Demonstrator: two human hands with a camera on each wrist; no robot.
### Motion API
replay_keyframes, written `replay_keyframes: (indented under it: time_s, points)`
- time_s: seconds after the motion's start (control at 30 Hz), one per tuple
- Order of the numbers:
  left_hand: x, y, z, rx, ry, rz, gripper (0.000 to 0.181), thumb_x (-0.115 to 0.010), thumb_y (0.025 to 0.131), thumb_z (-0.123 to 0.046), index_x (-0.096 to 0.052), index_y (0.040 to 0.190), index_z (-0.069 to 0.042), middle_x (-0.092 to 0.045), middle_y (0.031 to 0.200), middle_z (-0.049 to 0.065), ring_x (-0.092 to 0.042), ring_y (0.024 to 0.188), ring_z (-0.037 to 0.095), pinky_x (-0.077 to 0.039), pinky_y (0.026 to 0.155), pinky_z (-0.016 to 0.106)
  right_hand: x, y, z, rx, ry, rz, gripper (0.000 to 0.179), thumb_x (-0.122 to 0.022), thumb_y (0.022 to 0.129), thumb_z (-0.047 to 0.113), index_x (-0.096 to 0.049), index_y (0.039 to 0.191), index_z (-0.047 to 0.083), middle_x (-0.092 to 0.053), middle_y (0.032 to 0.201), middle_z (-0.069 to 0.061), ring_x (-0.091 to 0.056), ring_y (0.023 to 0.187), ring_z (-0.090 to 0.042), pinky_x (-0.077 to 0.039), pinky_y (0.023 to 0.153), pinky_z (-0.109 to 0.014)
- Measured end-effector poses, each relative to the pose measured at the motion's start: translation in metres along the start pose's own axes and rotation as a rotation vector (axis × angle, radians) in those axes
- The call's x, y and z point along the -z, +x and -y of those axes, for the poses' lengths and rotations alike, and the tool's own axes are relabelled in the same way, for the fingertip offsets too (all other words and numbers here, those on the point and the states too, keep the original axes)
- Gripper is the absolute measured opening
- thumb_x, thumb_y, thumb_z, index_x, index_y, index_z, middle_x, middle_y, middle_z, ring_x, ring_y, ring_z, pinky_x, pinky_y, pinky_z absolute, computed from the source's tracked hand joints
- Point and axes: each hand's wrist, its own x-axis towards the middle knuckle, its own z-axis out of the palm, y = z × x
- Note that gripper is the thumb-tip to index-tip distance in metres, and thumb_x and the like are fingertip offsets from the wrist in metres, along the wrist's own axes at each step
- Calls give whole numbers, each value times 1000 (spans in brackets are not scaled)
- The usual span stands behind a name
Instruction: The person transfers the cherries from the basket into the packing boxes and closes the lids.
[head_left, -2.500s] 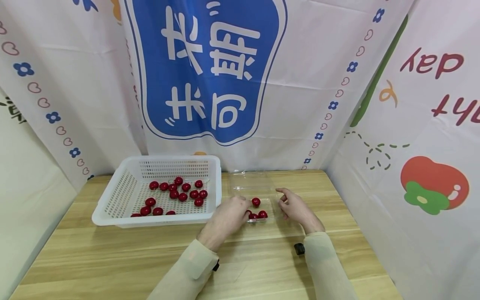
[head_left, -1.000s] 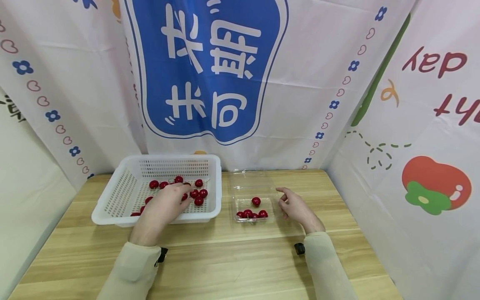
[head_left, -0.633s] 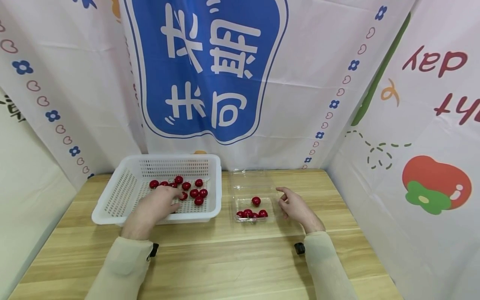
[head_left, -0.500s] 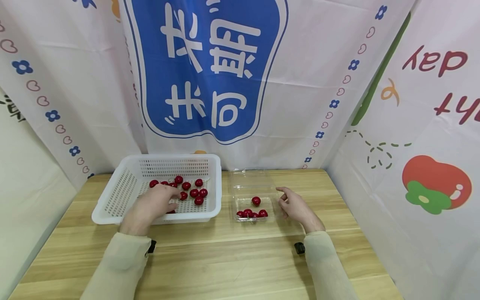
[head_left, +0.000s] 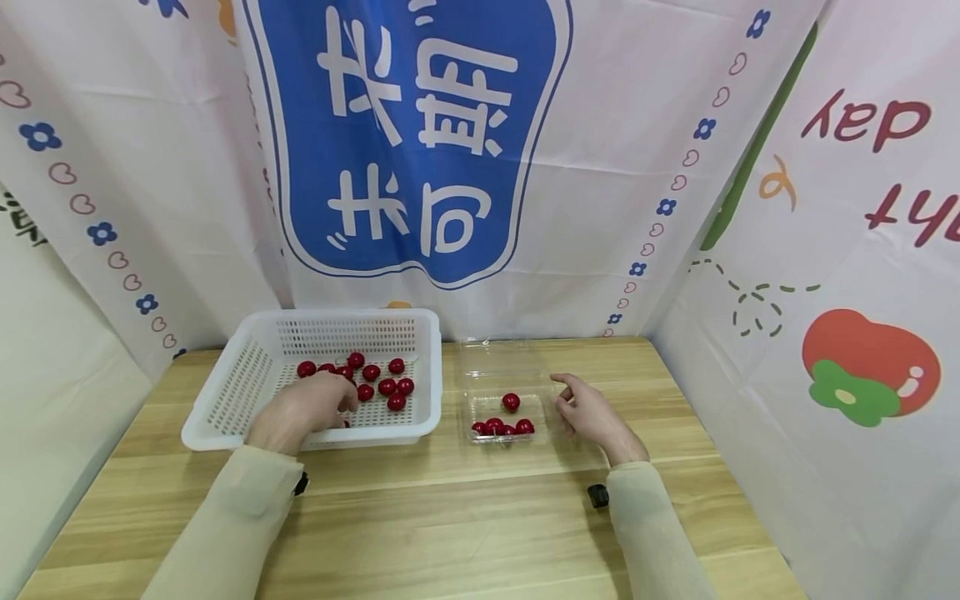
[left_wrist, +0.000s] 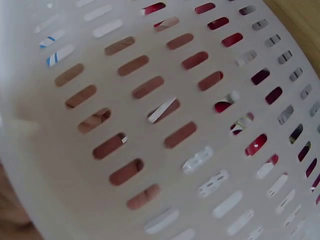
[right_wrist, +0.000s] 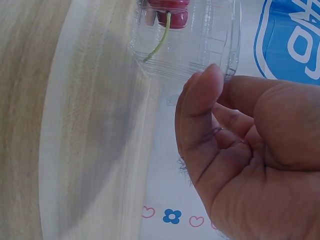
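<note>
My left hand (head_left: 311,404) reaches over the near wall into a white plastic basket (head_left: 382,434), fingers down among red cherries (head_left: 365,392). In the left wrist view its fingers (left_wrist: 148,87) show only in pieces through the slots of the basket wall, beside red fruit; I cannot tell whether they grip a cherry. My right hand (head_left: 592,417) lies loosely bent at the right side of a clear plastic clamshell box (head_left: 543,412), its fingertips right by the box wall in the right wrist view. Several cherries (head_left: 495,427) lie in the box, one with a green stem (right_wrist: 164,37).
Basket and box stand side by side at the back of a wooden table (head_left: 450,517). The box's clear lid (head_left: 498,360) lies folded back toward the printed cloth backdrop (head_left: 600,167). A small black device (head_left: 598,496) sits at my right wrist.
My left hand has gone from the clear box to the basket, leaving another cherry visible in the box, then moved slightly left and deeper among the fruit. The right hand has stayed put.
</note>
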Motion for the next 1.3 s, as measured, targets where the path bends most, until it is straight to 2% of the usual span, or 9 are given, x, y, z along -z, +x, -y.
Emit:
replay_keyframes:
  time_s: [0.23,0.53,0.77,0.97,1.17,1.3]
  points:
    - [-3,4,1,10,2,5,20,-89,96,0,-87,114,-9,-84,115,10,-73,103,25,-68,94,49,0,-1,1,-2,-7,-1,55,-55,123,4,-45,177,2,-70,117,-23,-67,71,-20,-70,70,-44]
    - [-9,8,5,56,-40,22,19,-83,94,3,-87,102,-14,-79,106,8,-64,92,24,-56,73,34,0,-2,2,-7,-18,0,56,-56,123,5,-45,177,3,-71,118,-23,-67,71,-19,-69,70,-44]
    - [-6,11,3,14,17,9,17,-91,96,-3,-88,109,-12,-83,112,7,-67,95,23,-62,81,39,0,-2,2,-8,-14,-1,55,-55,123,5,-45,177,2,-70,118,-22,-65,70,-19,-68,69,-44]
    - [1,8,-5,-25,54,-19,23,-92,96,-5,-87,119,-8,-86,117,12,-70,96,23,-66,85,43,0,-2,3,-7,-14,0,55,-55,123,4,-45,177,2,-70,117,-23,-66,70,-19,-68,70,-44]
    - [7,0,-17,-42,60,-97,29,-90,102,-9,-85,130,-6,-86,129,17,-77,110,30,-69,99,54,0,-3,3,-6,-17,-2,55,-55,122,4,-45,177,2,-71,117,-23,-66,70,-19,-67,69,-43]
    - [9,-5,-28,-98,56,-165,21,-90,102,-7,-85,123,-7,-86,120,13,-76,102,26,-70,94,50,0,-3,3,-2,-23,-2,55,-55,122,5,-45,177,2,-71,117,-23,-66,70,-19,-66,68,-42]
